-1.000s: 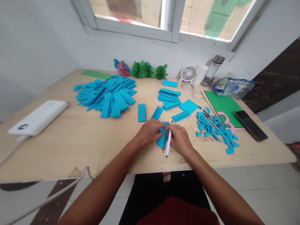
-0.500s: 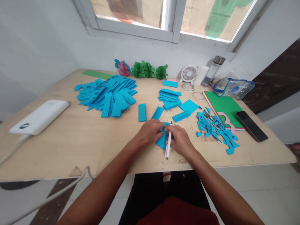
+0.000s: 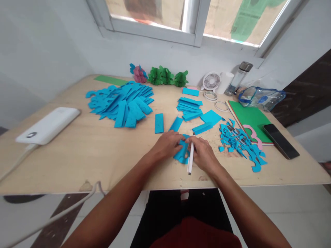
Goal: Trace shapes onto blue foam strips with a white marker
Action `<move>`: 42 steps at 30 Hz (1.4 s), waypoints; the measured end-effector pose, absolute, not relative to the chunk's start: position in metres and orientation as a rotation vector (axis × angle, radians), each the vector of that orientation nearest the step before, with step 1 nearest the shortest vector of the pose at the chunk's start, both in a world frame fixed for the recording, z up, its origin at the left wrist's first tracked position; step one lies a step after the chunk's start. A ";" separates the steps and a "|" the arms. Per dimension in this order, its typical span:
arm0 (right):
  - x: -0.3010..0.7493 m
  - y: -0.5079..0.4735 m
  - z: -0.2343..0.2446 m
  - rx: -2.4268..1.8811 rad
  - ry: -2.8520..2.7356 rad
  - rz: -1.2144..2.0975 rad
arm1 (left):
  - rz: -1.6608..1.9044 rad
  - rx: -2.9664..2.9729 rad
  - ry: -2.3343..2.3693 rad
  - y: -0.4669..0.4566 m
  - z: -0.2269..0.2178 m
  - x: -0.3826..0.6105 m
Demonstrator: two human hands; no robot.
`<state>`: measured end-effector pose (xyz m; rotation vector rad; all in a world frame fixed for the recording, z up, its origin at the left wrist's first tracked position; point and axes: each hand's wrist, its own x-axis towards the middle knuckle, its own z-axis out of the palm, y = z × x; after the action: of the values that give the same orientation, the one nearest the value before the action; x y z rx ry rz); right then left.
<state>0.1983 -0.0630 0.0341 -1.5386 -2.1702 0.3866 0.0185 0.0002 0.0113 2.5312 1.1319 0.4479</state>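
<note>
A blue paper cut-out [image 3: 181,155] with a curvy lower edge lies near the front of the table, between my two hands. My left hand [image 3: 168,143] is closed at its upper left side, with fingertips gripping the paper. From the right, my right hand [image 3: 204,151] holds a white pen [image 3: 190,161], its dark-tipped end pointing down toward the table's front edge. The right fingertips also meet the paper's upper edge; the exact grip there is partly hidden. Just beyond my hands lie a folded blue strip [image 3: 176,124] and another blue strip [image 3: 159,123].
Left of centre is a large pile of blue paper pieces [image 3: 124,101]. Folded blue strips [image 3: 190,107] stand behind my hands, with blue scraps [image 3: 236,137] to the right. A phone [image 3: 280,141] rests on green paper [image 3: 254,119]. A white power bank [image 3: 49,125] with a cable lies left.
The whole view has shifted slightly right. My right hand and the pen have moved a little right of the blue cut-out, showing more of its curvy lower edge. Both hands stay at the paper.
</note>
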 end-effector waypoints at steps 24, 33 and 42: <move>0.182 -0.038 0.030 -1.425 -2.332 0.332 | 0.574 2.326 1.245 0.003 0.002 0.015; 0.195 -0.054 0.027 -1.455 -2.169 0.364 | 0.509 2.285 1.269 -0.004 0.019 0.015; 0.195 -0.062 0.023 -1.431 -2.307 0.218 | 0.549 2.247 1.253 -0.007 0.022 0.010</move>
<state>0.1951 -0.0621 0.0226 -1.4309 -2.3065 0.2184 0.0100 -0.0067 0.0218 2.2470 1.2532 0.5488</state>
